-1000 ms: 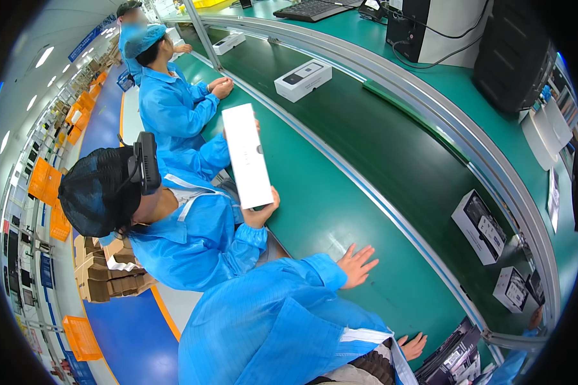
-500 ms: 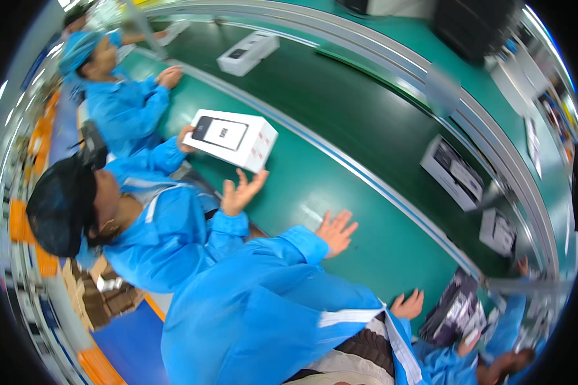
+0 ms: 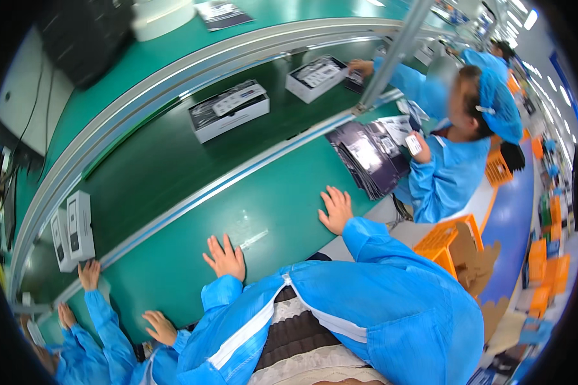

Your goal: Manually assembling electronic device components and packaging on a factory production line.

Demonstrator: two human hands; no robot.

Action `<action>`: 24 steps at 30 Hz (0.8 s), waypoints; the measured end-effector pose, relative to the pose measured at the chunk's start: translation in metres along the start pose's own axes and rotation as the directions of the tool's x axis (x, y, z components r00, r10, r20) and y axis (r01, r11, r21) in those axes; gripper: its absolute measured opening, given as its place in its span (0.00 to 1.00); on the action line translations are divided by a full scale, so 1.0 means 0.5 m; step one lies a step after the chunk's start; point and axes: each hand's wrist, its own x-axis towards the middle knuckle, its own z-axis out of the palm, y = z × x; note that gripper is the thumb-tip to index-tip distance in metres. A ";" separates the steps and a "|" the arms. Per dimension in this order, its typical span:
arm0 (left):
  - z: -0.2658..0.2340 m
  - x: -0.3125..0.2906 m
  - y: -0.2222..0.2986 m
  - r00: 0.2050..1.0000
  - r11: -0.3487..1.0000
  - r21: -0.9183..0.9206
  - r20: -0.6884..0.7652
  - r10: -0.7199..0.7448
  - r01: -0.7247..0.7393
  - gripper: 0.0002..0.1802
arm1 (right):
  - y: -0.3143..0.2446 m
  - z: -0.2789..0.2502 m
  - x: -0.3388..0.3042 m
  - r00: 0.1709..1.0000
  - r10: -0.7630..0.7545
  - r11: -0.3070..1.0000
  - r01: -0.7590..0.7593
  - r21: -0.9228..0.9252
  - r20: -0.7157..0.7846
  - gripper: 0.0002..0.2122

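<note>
My left hand (image 3: 226, 258) lies on the green worktop (image 3: 273, 215), fingers spread and nothing in it. To its right, my right hand (image 3: 336, 210) also rests on the worktop with fingers apart, holding nothing. Just beyond my right hand is a stack of dark printed sheets (image 3: 368, 158). Across the metal rail, on the dark green conveyor, stands an uncovered white box (image 3: 230, 112) with a small packet on top. Another such box (image 3: 316, 78) is farther right.
At left, a co-worker's hand (image 3: 88, 274) is at two white phone boxes (image 3: 80, 224). A co-worker at right (image 3: 449, 160) holds a small white item and reaches over the conveyor. A metal post (image 3: 395, 54) rises there. An orange crate (image 3: 446, 247) stands right of me.
My view has swung from left to right. The left co-worker, earlier holding a white phone box, now has a hand at boxes on the conveyor. My hands stay open and empty.
</note>
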 end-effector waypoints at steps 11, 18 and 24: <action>-0.022 0.009 0.027 0.998 0.999 0.005 0.057 -0.034 0.034 0.29 | 0.011 -0.026 0.008 0.998 0.039 0.999 -0.040 0.021 0.041 0.25; -0.012 0.022 0.035 0.997 0.998 -0.011 0.048 -0.055 0.056 0.28 | 0.022 -0.020 0.012 0.995 0.053 0.999 -0.054 0.007 0.081 0.25; -0.002 0.021 0.035 0.999 0.999 -0.022 0.038 -0.031 0.032 0.28 | 0.026 -0.025 0.016 0.997 0.034 0.999 -0.034 0.003 0.066 0.25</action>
